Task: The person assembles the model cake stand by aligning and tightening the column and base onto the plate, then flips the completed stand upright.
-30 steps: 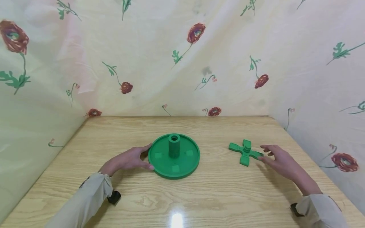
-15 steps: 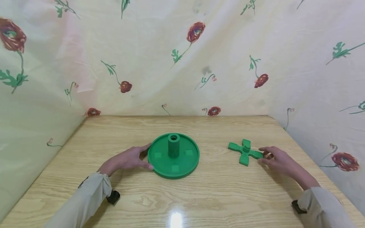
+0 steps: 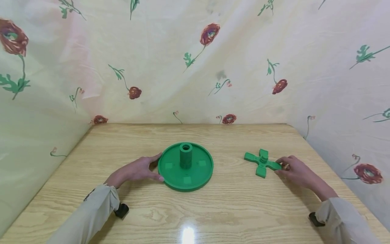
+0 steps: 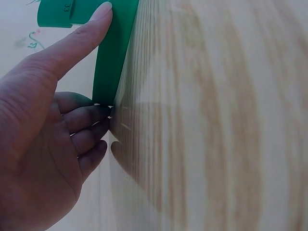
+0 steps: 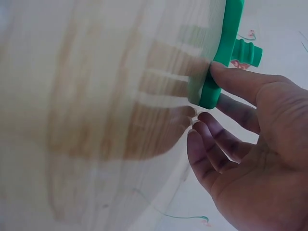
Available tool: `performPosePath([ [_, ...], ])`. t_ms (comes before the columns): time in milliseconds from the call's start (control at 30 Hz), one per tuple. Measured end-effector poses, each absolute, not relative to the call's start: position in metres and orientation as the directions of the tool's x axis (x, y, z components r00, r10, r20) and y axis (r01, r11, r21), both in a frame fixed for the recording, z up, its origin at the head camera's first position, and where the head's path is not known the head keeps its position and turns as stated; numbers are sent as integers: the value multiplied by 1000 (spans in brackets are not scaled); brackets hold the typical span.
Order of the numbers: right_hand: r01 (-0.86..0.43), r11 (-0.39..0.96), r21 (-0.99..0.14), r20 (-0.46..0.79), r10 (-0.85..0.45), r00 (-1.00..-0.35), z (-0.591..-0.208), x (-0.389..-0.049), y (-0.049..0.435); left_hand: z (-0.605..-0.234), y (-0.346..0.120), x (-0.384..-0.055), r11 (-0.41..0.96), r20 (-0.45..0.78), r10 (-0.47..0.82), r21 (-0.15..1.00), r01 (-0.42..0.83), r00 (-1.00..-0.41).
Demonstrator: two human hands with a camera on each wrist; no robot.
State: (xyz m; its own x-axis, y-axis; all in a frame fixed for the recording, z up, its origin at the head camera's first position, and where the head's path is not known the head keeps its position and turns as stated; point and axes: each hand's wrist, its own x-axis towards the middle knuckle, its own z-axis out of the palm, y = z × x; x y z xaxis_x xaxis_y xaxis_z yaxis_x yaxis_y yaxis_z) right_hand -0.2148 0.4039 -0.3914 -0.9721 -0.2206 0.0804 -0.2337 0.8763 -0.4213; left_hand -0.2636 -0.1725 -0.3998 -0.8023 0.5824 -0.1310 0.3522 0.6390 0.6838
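Green cross point(image 3: 262, 164), right end pinched in right hand point(image 3: 295, 171), left hand point(image 3: 141, 170) spread against disc point(image 3: 177, 175)

Number 33 point(image 4: 67, 7) on green post point(image 4: 53, 14)

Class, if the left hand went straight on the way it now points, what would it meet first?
Most likely the round green base, at its near edge: the left hand lies right beside it, though whether they touch is hard to tell.

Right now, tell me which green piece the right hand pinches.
The green four-armed cross with the ridged stub; the left hand touches the other, a round green disc with a tall tube.
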Motion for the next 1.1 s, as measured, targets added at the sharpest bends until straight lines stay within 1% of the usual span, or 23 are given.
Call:
performPosePath([
  [333, -196, 876, -440, 77, -181, -980, -391, -210, 398, -402, -171, -264, 645, -139, 579, 681, 347, -804],
  [500, -216, 873, -437, 134, -175, -975, -387, -206, 390, -400, -172, -263, 647, -143, 573, 683, 339, -807],
  [633, -258, 862, -437, 212, -180, -961, -385, -201, 384, -400, -173, -263, 651, -147, 572, 680, 337, -807],
  [767, -342, 853, -394, 347, -207, -915, -385, -197, 377, -400, -172, -263, 649, -148, 571, 684, 333, -808],
  [933, -458, 824, -333, 520, -244, -818, -383, -192, 362, -399, -172, -263, 644, -143, 573, 687, 337, -807],
  [1000, -497, 808, -318, 576, -252, -778, -382, -191, 354, -399, -172, -263, 646, -143, 572, 685, 336, -808],
  [1100, -544, 782, -304, 625, -267, -733, -380, -191, 339, -399, -172, -264, 646, -145, 571, 688, 332, -808],
])
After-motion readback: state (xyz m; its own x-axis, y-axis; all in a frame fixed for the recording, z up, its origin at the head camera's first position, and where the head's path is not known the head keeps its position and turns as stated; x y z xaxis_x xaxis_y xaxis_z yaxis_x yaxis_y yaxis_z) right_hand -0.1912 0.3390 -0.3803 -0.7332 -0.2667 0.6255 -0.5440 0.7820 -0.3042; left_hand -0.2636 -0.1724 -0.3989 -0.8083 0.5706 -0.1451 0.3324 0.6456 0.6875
